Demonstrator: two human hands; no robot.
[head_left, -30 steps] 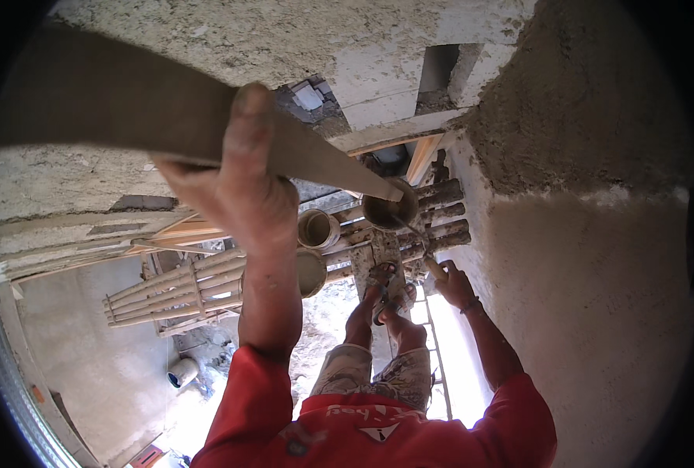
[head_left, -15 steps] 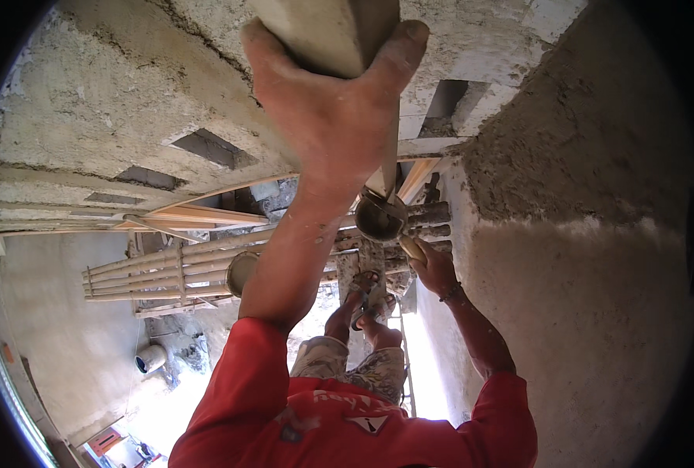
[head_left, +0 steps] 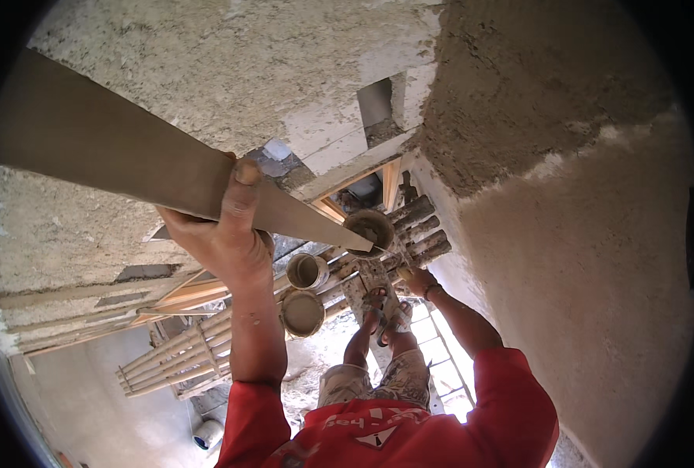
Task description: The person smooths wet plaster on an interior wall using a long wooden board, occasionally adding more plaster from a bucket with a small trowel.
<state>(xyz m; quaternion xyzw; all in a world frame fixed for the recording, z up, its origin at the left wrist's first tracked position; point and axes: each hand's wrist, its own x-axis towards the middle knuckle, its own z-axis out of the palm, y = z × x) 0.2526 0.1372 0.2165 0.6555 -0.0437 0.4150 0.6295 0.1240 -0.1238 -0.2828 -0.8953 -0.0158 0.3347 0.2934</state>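
My left hand (head_left: 236,242) is wrapped round a long, flat-faced straightedge (head_left: 121,140) coated in grey-brown. The bar slants from the upper left down to the middle, its narrow far end over a round bucket (head_left: 384,221) with mortar inside. Beside that bucket, my right hand (head_left: 419,282) is closed round the wooden handle of a hand tool (head_left: 403,273), which looks like a trowel. A thin metal part runs from the handle toward the bar's tip; its blade is hidden or too small to make out.
Two more containers, a pail (head_left: 308,271) and a round tub (head_left: 302,313), stand left of my feet on the scaffold poles (head_left: 421,234). I stand on a narrow plank (head_left: 355,295). A plastered wall (head_left: 565,257) rises at the right; a rough surface with rectangular openings (head_left: 376,105) lies ahead.
My left hand has swung lower and left, and the straightedge now slants toward the bucket. My view has shifted, showing two containers on the left more fully. The right hand still grips the handle.
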